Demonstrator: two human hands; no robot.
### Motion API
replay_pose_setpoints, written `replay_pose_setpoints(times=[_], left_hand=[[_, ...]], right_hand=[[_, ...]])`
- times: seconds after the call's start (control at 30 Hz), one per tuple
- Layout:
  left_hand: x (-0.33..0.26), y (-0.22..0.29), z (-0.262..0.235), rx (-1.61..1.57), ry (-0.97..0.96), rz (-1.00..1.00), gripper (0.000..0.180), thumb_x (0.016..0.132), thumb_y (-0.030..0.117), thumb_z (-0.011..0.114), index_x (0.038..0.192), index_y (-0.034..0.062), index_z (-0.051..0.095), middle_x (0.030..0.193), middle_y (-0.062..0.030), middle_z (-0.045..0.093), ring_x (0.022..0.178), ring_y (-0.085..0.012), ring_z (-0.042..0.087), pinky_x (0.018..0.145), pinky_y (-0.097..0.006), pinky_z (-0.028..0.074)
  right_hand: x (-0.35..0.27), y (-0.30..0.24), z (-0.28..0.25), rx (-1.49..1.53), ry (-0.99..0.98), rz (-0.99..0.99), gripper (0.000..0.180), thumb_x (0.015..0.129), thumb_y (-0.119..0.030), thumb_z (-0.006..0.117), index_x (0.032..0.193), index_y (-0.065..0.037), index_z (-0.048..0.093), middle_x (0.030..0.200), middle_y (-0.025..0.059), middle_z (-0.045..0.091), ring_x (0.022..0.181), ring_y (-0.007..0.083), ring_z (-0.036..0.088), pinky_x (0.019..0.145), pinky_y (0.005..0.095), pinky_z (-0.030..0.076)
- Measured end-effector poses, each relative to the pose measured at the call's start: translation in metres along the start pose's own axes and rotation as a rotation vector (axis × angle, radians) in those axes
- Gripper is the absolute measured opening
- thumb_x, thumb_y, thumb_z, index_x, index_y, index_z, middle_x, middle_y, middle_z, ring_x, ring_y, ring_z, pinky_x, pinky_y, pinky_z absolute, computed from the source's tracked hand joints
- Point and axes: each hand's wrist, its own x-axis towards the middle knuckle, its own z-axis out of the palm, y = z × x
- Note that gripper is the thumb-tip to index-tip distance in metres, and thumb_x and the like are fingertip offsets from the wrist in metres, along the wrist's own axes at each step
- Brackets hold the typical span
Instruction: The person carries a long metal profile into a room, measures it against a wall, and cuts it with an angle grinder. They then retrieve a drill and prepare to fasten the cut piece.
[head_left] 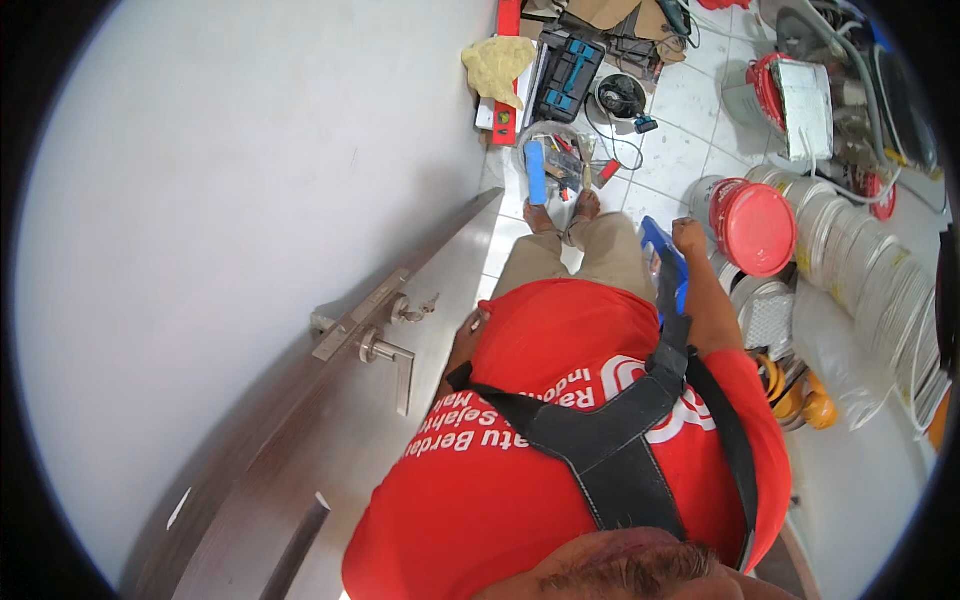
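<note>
I stand beside a dark wood door point(300, 450) that is swung open, edge toward me. Its metal lever handle point(388, 355) sits below a lock with keys point(418, 306) hanging in it. My right hand point(690, 236) is closed around a blue tool point(660, 250) held low by my right thigh. My left hand point(476, 322) is down close to the door face, right of the handle, mostly hidden behind my red shirt, so its grip is unclear. My bare feet point(562, 212) stand on white floor tiles.
A clear bucket point(552, 160) of tools with a blue roller stands just beyond my feet. A black and blue tool case point(570, 72), a yellow cloth point(497, 62) and a cable reel point(620, 96) lie farther off. Red-lidded pails point(755, 228) and white buckets point(850, 255) crowd the right.
</note>
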Motion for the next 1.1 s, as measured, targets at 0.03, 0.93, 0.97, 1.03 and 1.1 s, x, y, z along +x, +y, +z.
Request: replay_pose_setpoints(times=[0.03, 0.93, 0.97, 1.03, 1.1], left_hand=[[0.011, 0.020, 0.010, 0.060, -0.018, 0.012, 0.079, 0.090, 0.055, 0.060, 0.140, -0.0043, 0.042, 0.129, -0.0235, 0.057, 0.120, -0.0295, 0.056, 0.098, -0.035, 0.046], [0.155, 0.139, 0.422, 0.054, -0.186, -0.333, 0.110, 0.073, 0.069, 0.063, 0.151, 0.0033, 0.022, 0.154, -0.0285, 0.019, 0.142, -0.0421, 0.025, 0.115, -0.043, 0.027], [0.164, 0.139, 0.427, 0.078, -0.185, -0.365, 0.109, 0.073, 0.069, 0.063, 0.151, 0.0047, 0.021, 0.154, -0.0279, 0.018, 0.142, -0.0418, 0.025, 0.115, -0.044, 0.027], [0.182, 0.141, 0.429, 0.116, -0.140, -0.432, 0.105, 0.075, 0.065, 0.064, 0.152, 0.0087, 0.021, 0.155, -0.0266, 0.017, 0.142, -0.0416, 0.025, 0.114, -0.045, 0.028], [0.200, 0.133, 0.434, 0.133, -0.065, -0.468, 0.100, 0.076, 0.061, 0.065, 0.152, 0.0123, 0.021, 0.156, -0.0252, 0.017, 0.141, -0.0413, 0.026, 0.113, -0.046, 0.029]], right_hand=[[-0.001, -0.003, -0.011, 0.021, 0.019, 0.025, 0.036, 0.087, -0.032, 0.055, 0.093, -0.001, 0.071, 0.096, 0.0266, 0.067, 0.093, 0.0401, 0.066, 0.083, 0.0440, 0.052], [0.264, -0.032, -0.146, -0.644, -0.681, -0.447, 0.037, 0.089, -0.034, 0.060, 0.104, -0.001, 0.069, 0.102, 0.0201, 0.069, 0.091, 0.0316, 0.068, 0.082, 0.0401, 0.052], [0.264, -0.043, -0.133, -0.651, -0.695, -0.456, 0.037, 0.089, -0.034, 0.060, 0.104, -0.001, 0.069, 0.103, 0.0202, 0.069, 0.092, 0.0306, 0.068, 0.082, 0.0402, 0.052], [0.267, -0.049, -0.108, -0.593, -0.686, -0.588, 0.036, 0.090, -0.034, 0.060, 0.106, -0.002, 0.067, 0.101, 0.0196, 0.069, 0.092, 0.0307, 0.068, 0.081, 0.0409, 0.052], [0.279, -0.066, -0.080, -0.590, -0.719, -0.602, 0.036, 0.089, -0.033, 0.062, 0.107, -0.003, 0.066, 0.098, 0.0199, 0.068, 0.093, 0.0328, 0.067, 0.081, 0.0414, 0.052]])
